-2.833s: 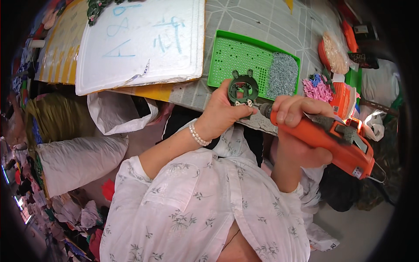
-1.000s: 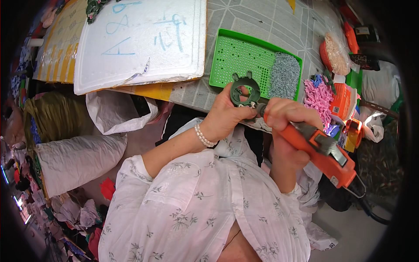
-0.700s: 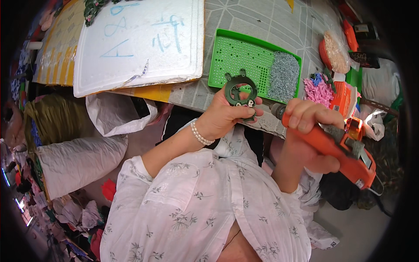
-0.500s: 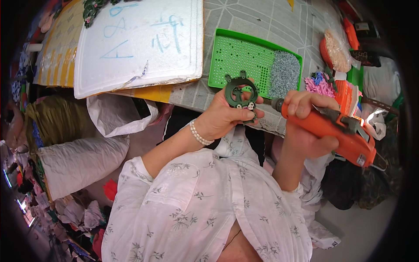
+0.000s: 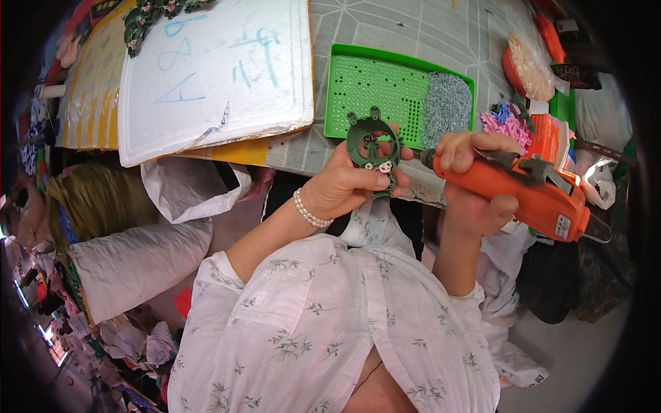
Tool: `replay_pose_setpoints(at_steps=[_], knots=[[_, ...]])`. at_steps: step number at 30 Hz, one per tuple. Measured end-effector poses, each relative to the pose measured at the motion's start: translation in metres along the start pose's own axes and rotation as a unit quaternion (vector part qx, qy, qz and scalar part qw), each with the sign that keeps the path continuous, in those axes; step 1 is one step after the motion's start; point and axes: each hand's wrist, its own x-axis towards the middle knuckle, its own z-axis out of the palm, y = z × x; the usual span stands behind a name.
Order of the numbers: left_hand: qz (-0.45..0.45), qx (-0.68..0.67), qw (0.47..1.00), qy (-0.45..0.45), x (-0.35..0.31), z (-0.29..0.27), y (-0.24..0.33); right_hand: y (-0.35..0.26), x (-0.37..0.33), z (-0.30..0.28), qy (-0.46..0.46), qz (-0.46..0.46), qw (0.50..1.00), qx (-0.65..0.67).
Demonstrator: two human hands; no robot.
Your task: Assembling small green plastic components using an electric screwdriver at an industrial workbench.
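My left hand (image 5: 351, 175) grips a dark green round plastic piece (image 5: 354, 141) by its lower edge. The piece is ring-shaped with small tabs on top and pale pink-and-white bits near my thumb. In my right hand (image 5: 475, 182) is an orange power screwdriver (image 5: 527, 196), lying sideways with its dark tip pointing left at the green piece. The tip is close to the piece's right side; whether they touch I cannot tell. Behind the hands, a green perforated tray (image 5: 377, 76) holds a heap of small silvery screws (image 5: 449, 103) at its right end.
A white foam board (image 5: 217, 89) with blue handwriting covers the table's left part, with dark green pieces (image 5: 141, 24) on its far edge. Pink and blue bits (image 5: 508, 122), an orange box (image 5: 549, 141) and a red bowl (image 5: 513, 72) stand right. White sacks (image 5: 144, 261) lie left below.
The screwdriver has come left and slightly up, its tip now nearer the green piece. My left hand and the piece have shifted slightly left.
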Motion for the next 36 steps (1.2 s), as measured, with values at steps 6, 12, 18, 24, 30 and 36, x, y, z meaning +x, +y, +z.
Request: replay_pose_setpoints(at_steps=[6,12,18,24,30,36], knots=[[-0.001,0.017,1.000,0.006,-0.001,-0.001,-0.001,0.002,-0.003,-0.001,0.005,0.004,1.000,0.005],[-0.010,0.006,1.000,-0.008,-0.004,-0.005,0.003,-0.002,-0.003,0.001,0.034,0.023,0.999,0.007],[-0.009,-0.081,0.988,-0.131,-0.003,-0.016,0.004,-0.001,-0.004,-0.003,0.038,0.033,0.998,-0.026],[0.004,-0.029,0.994,-0.104,-0.003,-0.005,0.013,-0.001,-0.002,-0.004,0.043,0.057,0.997,-0.036],[-0.001,0.168,0.974,0.153,-0.016,0.010,0.017,0.015,0.016,-0.014,0.063,0.045,0.996,-0.042],[-0.011,0.215,0.962,0.169,-0.021,0.009,0.015,0.041,0.025,-0.017,0.078,0.068,0.990,-0.095]])
